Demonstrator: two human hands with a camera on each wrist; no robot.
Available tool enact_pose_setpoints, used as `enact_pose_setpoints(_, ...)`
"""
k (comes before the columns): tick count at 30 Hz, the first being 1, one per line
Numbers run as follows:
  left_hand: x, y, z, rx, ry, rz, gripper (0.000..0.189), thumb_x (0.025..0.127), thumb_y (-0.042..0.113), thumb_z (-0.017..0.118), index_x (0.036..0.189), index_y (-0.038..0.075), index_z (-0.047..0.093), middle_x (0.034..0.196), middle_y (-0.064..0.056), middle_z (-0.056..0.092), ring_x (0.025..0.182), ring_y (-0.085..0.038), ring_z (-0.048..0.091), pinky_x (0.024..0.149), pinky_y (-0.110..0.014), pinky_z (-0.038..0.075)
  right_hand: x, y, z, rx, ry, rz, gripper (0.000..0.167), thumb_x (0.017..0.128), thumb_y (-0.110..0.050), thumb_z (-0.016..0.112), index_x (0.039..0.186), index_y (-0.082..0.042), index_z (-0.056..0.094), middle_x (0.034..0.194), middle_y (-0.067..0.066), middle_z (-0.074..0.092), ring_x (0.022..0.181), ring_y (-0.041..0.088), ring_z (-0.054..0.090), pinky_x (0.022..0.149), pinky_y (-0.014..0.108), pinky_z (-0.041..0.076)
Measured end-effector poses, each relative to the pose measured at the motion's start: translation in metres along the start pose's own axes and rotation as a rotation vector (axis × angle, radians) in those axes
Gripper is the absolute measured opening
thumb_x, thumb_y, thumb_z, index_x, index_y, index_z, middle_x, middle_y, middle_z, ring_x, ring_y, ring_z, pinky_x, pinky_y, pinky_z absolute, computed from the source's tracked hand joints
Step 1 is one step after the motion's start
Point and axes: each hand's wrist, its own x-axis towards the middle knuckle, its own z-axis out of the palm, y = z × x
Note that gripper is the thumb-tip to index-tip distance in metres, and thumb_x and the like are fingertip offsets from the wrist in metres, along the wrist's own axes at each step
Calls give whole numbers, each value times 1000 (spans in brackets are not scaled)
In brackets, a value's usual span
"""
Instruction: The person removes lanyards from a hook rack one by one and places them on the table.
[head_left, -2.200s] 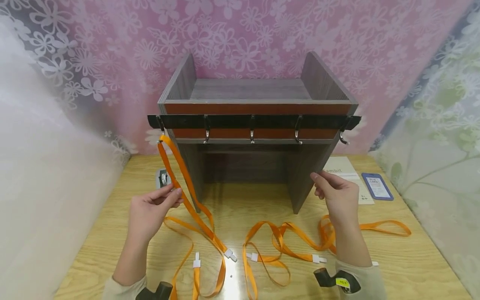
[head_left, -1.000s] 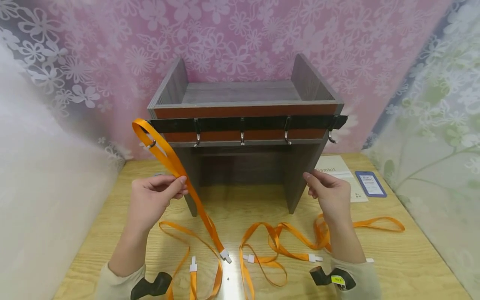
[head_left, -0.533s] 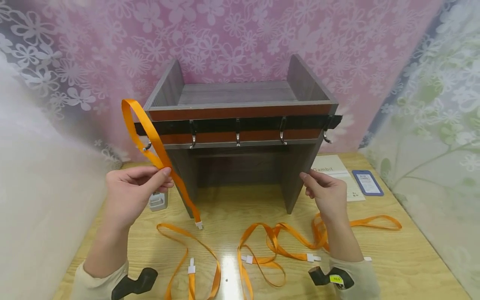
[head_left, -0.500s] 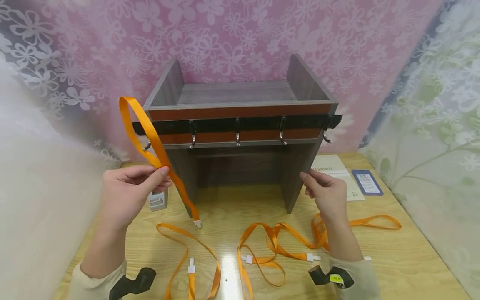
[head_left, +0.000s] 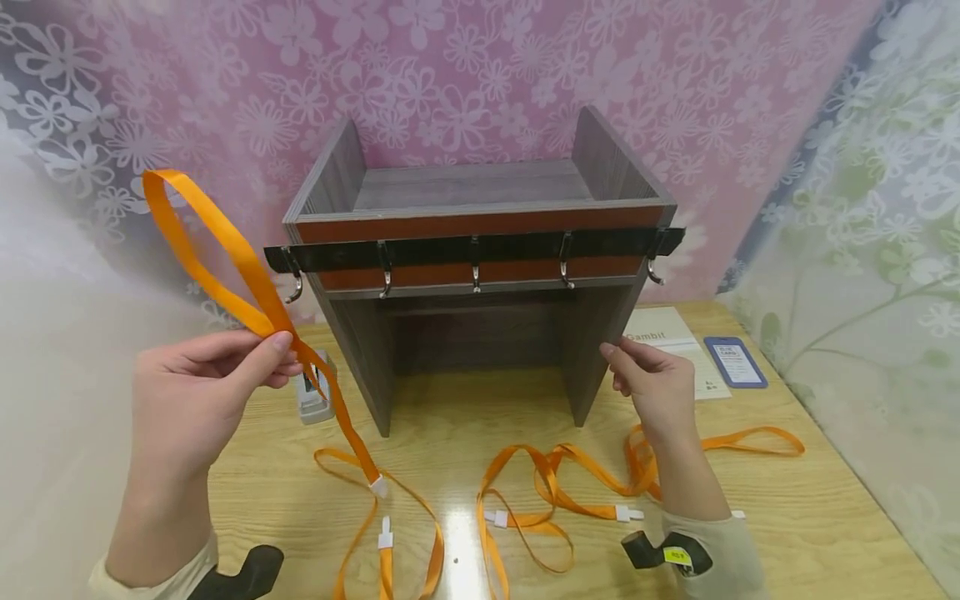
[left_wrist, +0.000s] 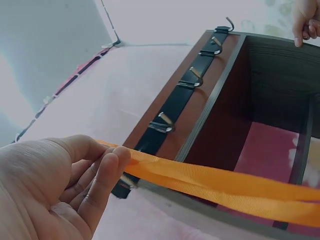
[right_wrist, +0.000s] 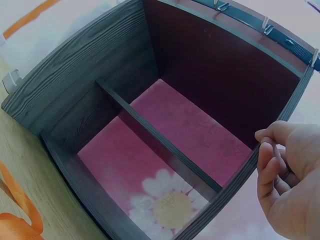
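Observation:
My left hand [head_left: 198, 383] pinches an orange lanyard [head_left: 246, 258] between thumb and fingers. Its loop stands up and to the left of the grey wooden shelf [head_left: 480, 185], while the white clip end hangs over the table. The left wrist view also has the orange strap [left_wrist: 200, 180] running from the fingertips. Across the shelf's front runs a black rail [head_left: 435, 250] with several metal hooks; the leftmost hook [head_left: 295, 289] is bare and apart from the lanyard. My right hand [head_left: 660, 387] grips the front edge of the right side panel [right_wrist: 235, 187] with thumb and fingers.
More orange lanyards [head_left: 558, 492] with white clips lie loose on the wooden table [head_left: 817, 525]. A grey stapler-like object [head_left: 315, 404] is behind the left hand. On the right lie a pale booklet [head_left: 663, 323] and a blue badge holder [head_left: 736, 362]. A floral cloth [head_left: 465, 75] hangs behind.
The lanyard loop has come off the leftmost hook and moved left and up with my left hand; its clip end has lifted from the table. My right hand keeps its hold on the panel.

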Motion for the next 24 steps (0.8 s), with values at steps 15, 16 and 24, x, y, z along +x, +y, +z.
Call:
enact_pose_setpoints(15, -36, 11, -42, 198, 293, -179, 13, 79, -11, 77, 87, -18, 70, 69, -12, 74, 57, -20, 71, 65, -21, 59, -1, 3, 2, 3, 24, -15, 21, 84, -19, 82, 99, -5, 78, 66, -4, 67, 51, 9, 55, 54, 16, 52)
enact_pose_setpoints(16, -38, 10, -45, 236, 324, -221, 15, 79, -8, 79, 88, -17, 71, 69, -10, 75, 57, -19, 71, 66, -19, 59, -1, 3, 2, -2, 21, -14, 21, 84, -20, 82, 99, -5, 78, 66, -4, 67, 51, 9, 55, 54, 16, 52)
enact_pose_setpoints(24, -52, -8, -68, 434, 365, -381, 17, 85, 7, 79, 93, -7, 74, 74, 3, 77, 62, -12, 72, 70, -10, 55, 1, 2, 0, -40, 14, -24, 22, 85, -21, 82, 100, -5, 78, 65, -4, 67, 51, 9, 55, 54, 16, 53)
